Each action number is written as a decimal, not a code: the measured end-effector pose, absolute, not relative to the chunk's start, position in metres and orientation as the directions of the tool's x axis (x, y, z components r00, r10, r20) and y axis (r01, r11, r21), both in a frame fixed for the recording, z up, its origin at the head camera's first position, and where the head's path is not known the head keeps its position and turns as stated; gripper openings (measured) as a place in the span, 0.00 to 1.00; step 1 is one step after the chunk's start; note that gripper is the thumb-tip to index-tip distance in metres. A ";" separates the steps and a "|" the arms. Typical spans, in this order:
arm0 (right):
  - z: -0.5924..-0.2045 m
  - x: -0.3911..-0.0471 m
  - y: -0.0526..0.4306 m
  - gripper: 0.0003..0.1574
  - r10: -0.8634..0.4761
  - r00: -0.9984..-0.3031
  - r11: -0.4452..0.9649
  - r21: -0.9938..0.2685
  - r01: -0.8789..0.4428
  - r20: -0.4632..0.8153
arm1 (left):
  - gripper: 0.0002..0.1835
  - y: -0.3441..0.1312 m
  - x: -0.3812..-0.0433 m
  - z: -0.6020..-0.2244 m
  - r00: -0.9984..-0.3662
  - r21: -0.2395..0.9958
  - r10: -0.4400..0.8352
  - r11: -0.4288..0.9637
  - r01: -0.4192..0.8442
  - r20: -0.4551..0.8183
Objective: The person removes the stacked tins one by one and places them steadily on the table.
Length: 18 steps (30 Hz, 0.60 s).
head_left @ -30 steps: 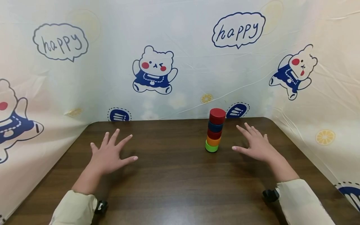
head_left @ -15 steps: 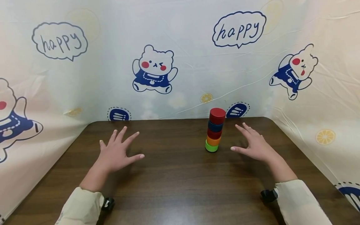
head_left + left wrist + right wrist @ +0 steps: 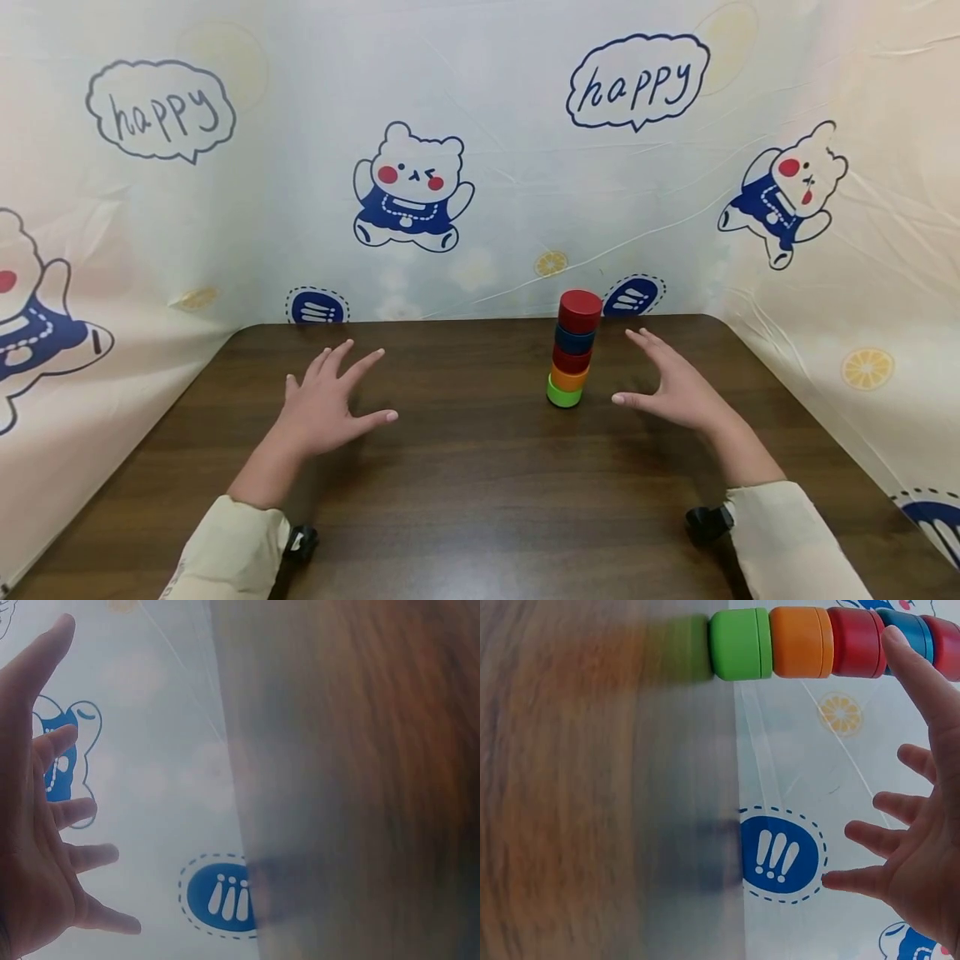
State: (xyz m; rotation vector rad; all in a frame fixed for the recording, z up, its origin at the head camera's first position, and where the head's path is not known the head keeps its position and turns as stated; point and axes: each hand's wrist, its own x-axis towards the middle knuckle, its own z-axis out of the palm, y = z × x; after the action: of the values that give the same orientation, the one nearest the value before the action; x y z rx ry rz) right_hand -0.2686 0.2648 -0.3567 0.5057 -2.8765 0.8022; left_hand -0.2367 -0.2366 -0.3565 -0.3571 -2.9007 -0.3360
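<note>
A column of several rounded cylinder blocks (image 3: 572, 360) stands upright on the table, right of centre. From the bottom up come a green block (image 3: 739, 645), an orange block (image 3: 801, 642), a dark red block (image 3: 855, 643), a blue block (image 3: 574, 340) and a bright red block (image 3: 581, 312). My right hand (image 3: 684, 392) is just to the right of the column, thumb and fingers apart, palm turned towards it, holding nothing. Farther off on the left, my left hand (image 3: 321, 410) hovers over the table with spread fingers and nothing in it.
The dark brown wooden table (image 3: 465, 517) has rounded far corners. A pale cloth (image 3: 510, 208) printed with bears and "happy" bubbles hangs behind it and along both sides. Black wrist cameras sit at both light sleeves (image 3: 795, 533).
My left hand has moved right, towards the middle of the table. My right hand has shifted slightly left, its fingers drawing closer together. The column of blocks has stayed in place.
</note>
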 end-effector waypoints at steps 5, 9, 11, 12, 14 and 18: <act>-0.357 -0.271 0.261 0.66 -0.277 -0.940 0.795 -0.501 -0.342 0.201 | 0.55 -0.232 -0.239 -0.357 -0.948 0.212 0.221 0.939 0.271 0.230; -0.357 -0.272 0.258 0.66 -0.268 -0.943 0.782 -0.528 -0.332 0.196 | 0.55 -0.228 -0.241 -0.357 -0.945 0.220 0.228 0.934 0.281 0.236; -0.356 -0.272 0.257 0.66 -0.264 -0.945 0.772 -0.545 -0.327 0.193 | 0.55 -0.226 -0.241 -0.357 -0.944 0.225 0.232 0.932 0.285 0.236; -0.356 -0.272 0.256 0.66 -0.262 -0.946 0.766 -0.555 -0.323 0.189 | 0.54 -0.225 -0.241 -0.356 -0.943 0.227 0.234 0.931 0.288 0.236; -0.354 -0.273 0.254 0.66 -0.257 -0.949 0.757 -0.572 -0.317 0.184 | 0.54 -0.222 -0.241 -0.356 -0.941 0.232 0.238 0.927 0.293 0.240; -0.352 -0.273 0.250 0.66 -0.248 -0.954 0.732 -0.613 -0.299 0.170 | 0.53 -0.218 -0.241 -0.355 -0.935 0.240 0.246 0.921 0.307 0.255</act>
State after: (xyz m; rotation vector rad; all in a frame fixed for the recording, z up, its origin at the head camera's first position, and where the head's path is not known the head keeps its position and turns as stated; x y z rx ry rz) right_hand -0.2730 0.2500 -0.3516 0.4510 -2.8519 1.0293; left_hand -0.2412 -0.2184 -0.3553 -0.4170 -2.8606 -0.4100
